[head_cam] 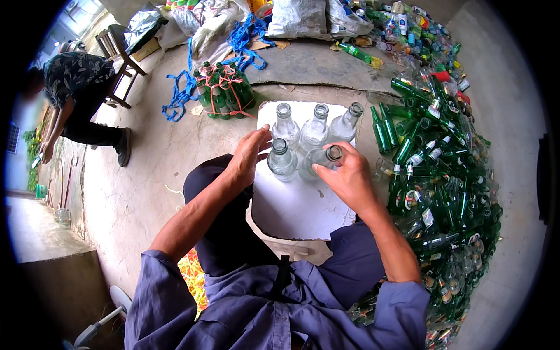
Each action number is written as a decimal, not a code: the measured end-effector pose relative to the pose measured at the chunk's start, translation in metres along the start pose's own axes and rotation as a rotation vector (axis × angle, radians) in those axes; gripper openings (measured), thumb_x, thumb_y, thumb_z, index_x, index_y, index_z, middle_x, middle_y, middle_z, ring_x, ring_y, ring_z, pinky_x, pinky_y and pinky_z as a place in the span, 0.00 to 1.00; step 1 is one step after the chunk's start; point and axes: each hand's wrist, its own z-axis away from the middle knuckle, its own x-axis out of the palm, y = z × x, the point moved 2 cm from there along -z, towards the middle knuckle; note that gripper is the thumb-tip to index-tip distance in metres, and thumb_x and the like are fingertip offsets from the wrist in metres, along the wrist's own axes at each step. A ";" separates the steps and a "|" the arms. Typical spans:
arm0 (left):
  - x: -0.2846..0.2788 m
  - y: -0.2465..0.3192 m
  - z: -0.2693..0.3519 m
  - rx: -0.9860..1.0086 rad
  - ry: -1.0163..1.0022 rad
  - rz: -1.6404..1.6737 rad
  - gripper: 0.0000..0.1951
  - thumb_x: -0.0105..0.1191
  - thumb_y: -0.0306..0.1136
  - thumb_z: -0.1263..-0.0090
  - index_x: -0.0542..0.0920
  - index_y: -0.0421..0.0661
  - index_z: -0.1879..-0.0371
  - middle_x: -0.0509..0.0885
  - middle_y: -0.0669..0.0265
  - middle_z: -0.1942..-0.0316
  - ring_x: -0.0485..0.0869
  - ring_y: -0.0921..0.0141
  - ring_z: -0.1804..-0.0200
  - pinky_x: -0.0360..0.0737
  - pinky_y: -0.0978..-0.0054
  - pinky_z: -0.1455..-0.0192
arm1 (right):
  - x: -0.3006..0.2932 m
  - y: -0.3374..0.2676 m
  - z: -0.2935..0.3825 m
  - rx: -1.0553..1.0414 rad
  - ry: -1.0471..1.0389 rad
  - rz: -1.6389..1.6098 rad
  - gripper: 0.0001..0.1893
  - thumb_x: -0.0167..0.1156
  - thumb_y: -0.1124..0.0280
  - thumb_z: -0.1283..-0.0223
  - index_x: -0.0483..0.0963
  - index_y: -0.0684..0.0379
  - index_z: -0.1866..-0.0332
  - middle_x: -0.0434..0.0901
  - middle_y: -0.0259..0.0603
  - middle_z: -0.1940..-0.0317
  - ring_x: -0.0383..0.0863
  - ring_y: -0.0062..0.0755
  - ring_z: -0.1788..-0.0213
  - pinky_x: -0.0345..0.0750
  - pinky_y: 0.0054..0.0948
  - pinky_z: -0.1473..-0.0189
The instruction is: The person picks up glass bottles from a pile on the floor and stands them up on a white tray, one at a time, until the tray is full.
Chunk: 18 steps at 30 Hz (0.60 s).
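Several clear glass bottles stand upright on a white board (302, 214) before me, three in the back row and two in front. My right hand (348, 175) is closed around the front right bottle (311, 165), thumb and fingers on its shoulder. My left hand (251, 153) is at the left side of the group, fingers apart, beside the back left bottle (285, 127) and the front left bottle (282, 164). Whether its fingertips touch the glass is not plain. The back middle bottle (314, 131) and back right bottle (345, 124) stand behind my right hand.
A large heap of green and clear bottles (442, 175) lies on the right. Green bottles tied with pink string (223, 94) stand beyond the board, near blue strapping (177, 98). White sacks (297, 17) are at the back. Another person (78, 87) bends by a wooden chair (122, 61).
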 end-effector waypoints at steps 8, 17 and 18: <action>-0.011 -0.007 -0.006 0.017 0.010 0.001 0.40 0.53 0.61 0.30 0.68 0.34 0.34 0.72 0.50 0.34 0.71 0.59 0.32 0.66 0.59 0.32 | 0.009 0.009 -0.003 0.003 -0.013 0.104 0.21 0.74 0.67 0.50 0.79 0.68 0.54 0.82 0.52 0.58 0.84 0.53 0.58 0.80 0.41 0.55; -0.005 0.016 -0.003 0.129 0.201 0.206 0.25 0.58 0.56 0.30 0.80 0.44 0.51 0.85 0.60 0.51 0.80 0.62 0.48 0.75 0.63 0.43 | -0.042 0.030 0.019 0.061 -0.122 -0.077 0.16 0.71 0.70 0.45 0.80 0.69 0.54 0.85 0.51 0.66 0.87 0.42 0.65 0.82 0.35 0.57; -0.019 0.019 -0.004 0.129 0.184 0.235 0.26 0.57 0.55 0.29 0.80 0.42 0.50 0.85 0.57 0.51 0.80 0.60 0.47 0.74 0.62 0.41 | -0.051 0.037 0.022 0.046 -0.121 -0.123 0.16 0.70 0.71 0.44 0.80 0.70 0.55 0.85 0.50 0.66 0.87 0.39 0.64 0.82 0.33 0.57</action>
